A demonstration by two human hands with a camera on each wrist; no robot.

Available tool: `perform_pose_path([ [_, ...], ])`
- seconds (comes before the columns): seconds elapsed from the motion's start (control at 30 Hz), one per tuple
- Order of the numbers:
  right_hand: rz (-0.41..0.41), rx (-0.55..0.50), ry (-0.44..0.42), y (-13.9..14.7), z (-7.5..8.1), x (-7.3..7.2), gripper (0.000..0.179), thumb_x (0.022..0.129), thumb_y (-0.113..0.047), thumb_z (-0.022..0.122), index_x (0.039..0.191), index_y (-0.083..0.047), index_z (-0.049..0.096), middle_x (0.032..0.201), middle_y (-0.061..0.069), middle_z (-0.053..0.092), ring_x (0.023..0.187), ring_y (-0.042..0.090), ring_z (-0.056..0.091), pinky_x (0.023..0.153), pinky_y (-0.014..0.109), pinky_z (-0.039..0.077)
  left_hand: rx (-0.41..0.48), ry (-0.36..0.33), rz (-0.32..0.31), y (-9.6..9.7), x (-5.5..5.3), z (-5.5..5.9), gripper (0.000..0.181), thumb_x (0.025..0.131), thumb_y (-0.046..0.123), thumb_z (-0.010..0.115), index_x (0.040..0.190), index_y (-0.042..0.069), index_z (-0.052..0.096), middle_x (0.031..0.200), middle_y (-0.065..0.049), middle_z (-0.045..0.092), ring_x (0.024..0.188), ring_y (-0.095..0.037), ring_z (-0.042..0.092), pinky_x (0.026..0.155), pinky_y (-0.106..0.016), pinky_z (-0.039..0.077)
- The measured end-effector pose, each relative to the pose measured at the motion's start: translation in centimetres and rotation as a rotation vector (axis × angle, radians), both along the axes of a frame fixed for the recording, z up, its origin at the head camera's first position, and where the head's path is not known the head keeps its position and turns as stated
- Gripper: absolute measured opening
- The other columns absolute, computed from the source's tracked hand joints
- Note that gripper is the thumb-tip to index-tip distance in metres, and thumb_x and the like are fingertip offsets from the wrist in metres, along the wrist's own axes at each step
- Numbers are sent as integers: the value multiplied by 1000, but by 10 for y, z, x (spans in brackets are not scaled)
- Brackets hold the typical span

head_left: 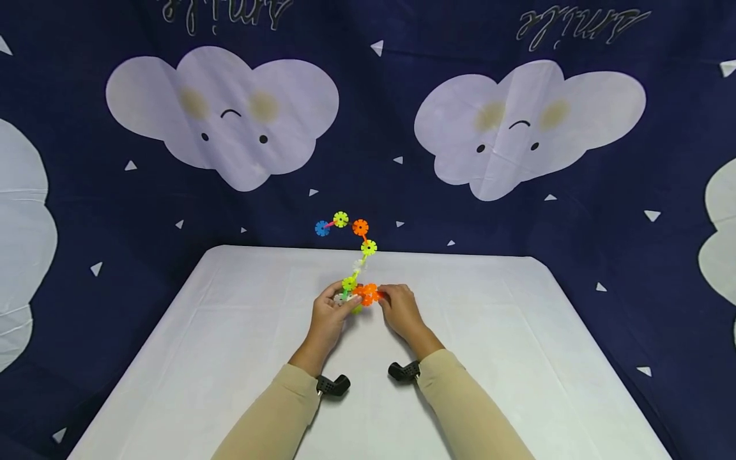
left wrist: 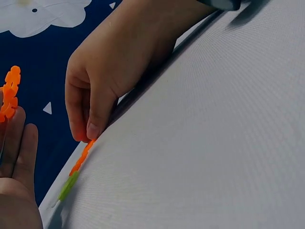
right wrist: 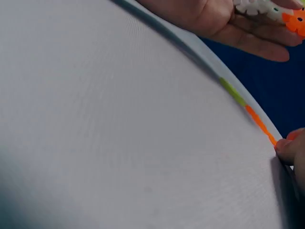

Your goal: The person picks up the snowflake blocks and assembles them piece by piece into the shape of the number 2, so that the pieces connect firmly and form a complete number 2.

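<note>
A chain of small notched plastic snowflake discs (head_left: 368, 247) curves over the far part of the white table, in blue, yellow, orange and clear pieces. My left hand (head_left: 329, 316) holds the near end of it, with the thumb over clear and orange discs and other fingers stretched out in the right wrist view. With thumb and fingertips, my right hand (head_left: 402, 312) pinches an orange snowflake disc (left wrist: 85, 155) at the right of the cluster. This disc lines up edge-on with a yellow-green disc (left wrist: 68, 186). Fingers hide part of the left hand's pieces.
The white table (head_left: 489, 383) reaches to a dark blue cloth backdrop (head_left: 368, 115) printed with clouds and triangles. Black wrist devices (head_left: 333, 386) sit at both sleeve cuffs.
</note>
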State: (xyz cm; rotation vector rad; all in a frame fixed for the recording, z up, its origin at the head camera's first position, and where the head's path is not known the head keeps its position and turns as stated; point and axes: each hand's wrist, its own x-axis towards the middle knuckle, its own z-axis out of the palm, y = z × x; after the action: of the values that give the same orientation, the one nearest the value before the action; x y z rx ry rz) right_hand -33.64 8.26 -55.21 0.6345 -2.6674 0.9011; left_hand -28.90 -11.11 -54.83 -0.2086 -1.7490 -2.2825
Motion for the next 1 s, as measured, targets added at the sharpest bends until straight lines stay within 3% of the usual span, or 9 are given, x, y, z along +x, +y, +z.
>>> perform_pose_path([
  [0.13,-20,-51,-24,0,0,1,20,96,-1,77,115,-3,78,111,9,75,109,28,65,100,46,52,-4,-20,-9,0,2,1,46,91,0,82,133,-4,65,117,-17,72,64,-8,54,55,-20,50],
  [0.27,-19,-144,-71,2,1,4,24,91,3,80,114,-4,78,110,8,72,103,25,67,94,40,57,4,-19,-17,-1,2,1,46,91,0,82,133,-4,65,115,-18,73,68,-10,59,59,-20,54],
  [0.47,-8,-276,-61,6,2,8,24,87,9,82,106,-4,79,102,6,67,90,21,68,82,35,61,22,-41,-9,0,0,1,47,90,-4,82,133,-5,65,110,-18,73,70,-10,61,60,-20,55],
  [0.73,-67,-477,-202,19,11,17,21,90,7,79,108,-5,80,101,5,75,88,20,71,80,31,60,3,-61,-9,0,0,1,51,90,-3,82,138,-4,63,130,-14,65,81,-12,64,66,-22,57],
  [1.0,-11,-685,-239,31,23,21,21,90,14,74,109,5,78,98,15,75,86,29,72,71,26,61,-26,-42,-22,0,0,-1,49,88,0,86,133,-4,66,114,-14,71,67,-9,57,55,-20,47],
])
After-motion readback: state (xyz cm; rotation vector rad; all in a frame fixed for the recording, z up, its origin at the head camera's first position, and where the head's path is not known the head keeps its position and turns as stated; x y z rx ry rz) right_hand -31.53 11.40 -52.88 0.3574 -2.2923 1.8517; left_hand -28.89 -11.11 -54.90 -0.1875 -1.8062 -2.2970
